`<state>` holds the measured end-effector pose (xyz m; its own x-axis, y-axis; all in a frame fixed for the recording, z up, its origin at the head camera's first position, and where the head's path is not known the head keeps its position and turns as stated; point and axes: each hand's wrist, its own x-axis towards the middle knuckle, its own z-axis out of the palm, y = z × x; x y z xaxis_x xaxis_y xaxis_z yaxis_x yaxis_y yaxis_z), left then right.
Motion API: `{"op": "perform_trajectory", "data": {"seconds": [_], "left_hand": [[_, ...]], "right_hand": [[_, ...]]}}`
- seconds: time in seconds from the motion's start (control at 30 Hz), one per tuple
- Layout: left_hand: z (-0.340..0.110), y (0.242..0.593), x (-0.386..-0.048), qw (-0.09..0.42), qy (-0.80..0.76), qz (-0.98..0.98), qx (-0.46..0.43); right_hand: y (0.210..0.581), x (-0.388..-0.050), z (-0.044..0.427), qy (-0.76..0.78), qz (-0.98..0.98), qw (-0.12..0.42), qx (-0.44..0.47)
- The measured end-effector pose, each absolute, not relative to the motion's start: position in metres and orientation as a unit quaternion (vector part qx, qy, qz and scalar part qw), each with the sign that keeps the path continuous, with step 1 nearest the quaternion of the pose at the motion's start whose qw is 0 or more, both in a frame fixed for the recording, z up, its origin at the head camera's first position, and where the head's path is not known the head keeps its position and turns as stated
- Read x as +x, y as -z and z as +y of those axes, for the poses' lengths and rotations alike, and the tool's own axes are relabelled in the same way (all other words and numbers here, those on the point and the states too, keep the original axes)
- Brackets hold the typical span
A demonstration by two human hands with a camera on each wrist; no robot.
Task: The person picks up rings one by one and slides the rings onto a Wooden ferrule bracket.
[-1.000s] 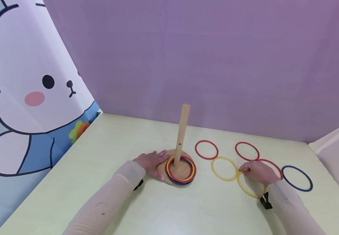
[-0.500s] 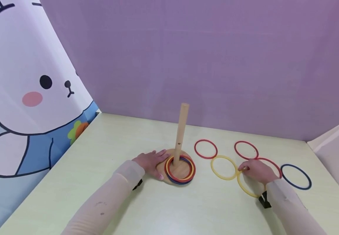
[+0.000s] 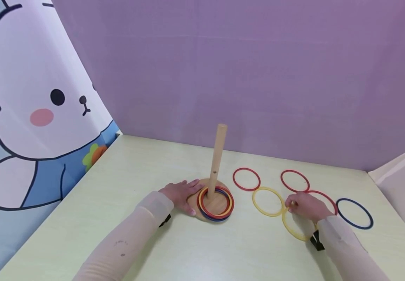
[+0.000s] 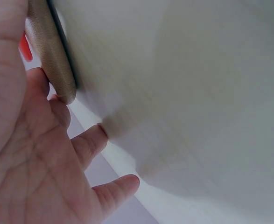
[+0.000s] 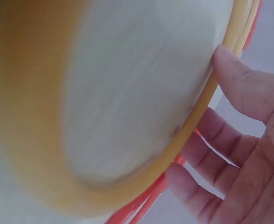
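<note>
My left hand [image 3: 180, 195] lies with spread fingers on the left edge of a round wooden base [image 3: 216, 205]. From that base rises an upright wooden post [image 3: 218, 156], circled by red, yellow and blue rings [image 3: 233, 202] lying at its foot. In the left wrist view, the rim of the base [image 4: 55, 56] sits beside the thumb and some fingers. To the right, my right hand [image 3: 307, 205] pinches a yellow ring [image 3: 290, 233] between thumb and fingers. Seen from the right wrist, this yellow ring [image 5: 200, 109] tilts up close to the camera.
A second yellow ring [image 3: 253, 201] lies left of the right hand, near a red ring [image 3: 234, 181]. Another red ring [image 3: 295, 171] is behind the hand, and one more [image 3: 329, 198] is partly hidden by it. A blue ring [image 3: 347, 199] lies far right. A purple backdrop [image 3: 258, 78] stands behind the table.
The near side of the pinched yellow ring has shifted slightly left and toward me. The left hand, base and loose rings stay where they were.
</note>
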<state>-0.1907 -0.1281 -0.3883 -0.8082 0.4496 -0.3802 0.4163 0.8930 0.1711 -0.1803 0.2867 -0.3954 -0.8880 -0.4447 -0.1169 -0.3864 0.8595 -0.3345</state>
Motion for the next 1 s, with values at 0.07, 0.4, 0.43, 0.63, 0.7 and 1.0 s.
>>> {"op": "perform_trajectory", "data": {"seconds": [0.07, 0.4, 0.43, 0.63, 0.7, 1.0], "left_hand": [[-0.128, 0.389, -0.191, 0.208, -0.038, 0.95, 0.228], [-0.128, 0.39, -0.192, 0.206, -0.036, 0.951, 0.229], [-0.129, 0.39, -0.192, 0.206, -0.036, 0.951, 0.228], [-0.129, 0.39, -0.192, 0.207, -0.039, 0.951, 0.225], [-0.129, 0.39, -0.192, 0.208, -0.04, 0.951, 0.224], [-0.128, 0.389, -0.191, 0.209, -0.039, 0.951, 0.222]], "right_hand": [[0.396, -0.18, 0.288, 0.153, 0.955, 0.094, -0.238], [0.401, -0.172, 0.292, 0.184, 0.942, 0.087, -0.267], [0.401, -0.172, 0.292, 0.191, 0.94, 0.091, -0.269], [0.401, -0.168, 0.288, 0.241, 0.932, 0.118, -0.245], [0.401, -0.167, 0.285, 0.256, 0.931, 0.13, -0.226], [0.389, -0.159, 0.276, 0.313, 0.908, 0.148, -0.237]]}}
